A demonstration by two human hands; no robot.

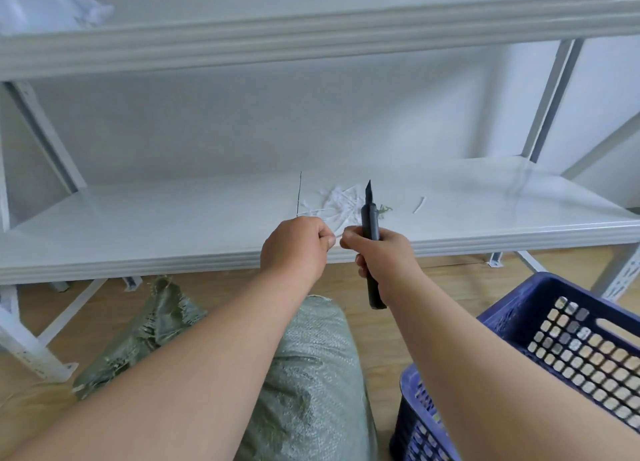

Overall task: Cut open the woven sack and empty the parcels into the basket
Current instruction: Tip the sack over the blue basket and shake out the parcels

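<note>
Over the white shelf (173, 214), right hand (381, 252) grips upright knife (370, 218).

White metal shelving rack (138, 218) vs pale wall (242, 121), wood-look floor (374, 287) under, soft even light

No readable text, label or number anywhere; basket (540, 325) side perhaps bears blurred markings.

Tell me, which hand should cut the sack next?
Probably the right hand: it already grips the knife, blade out. The left hand only pinches a thin white strand, above the sack.
</note>
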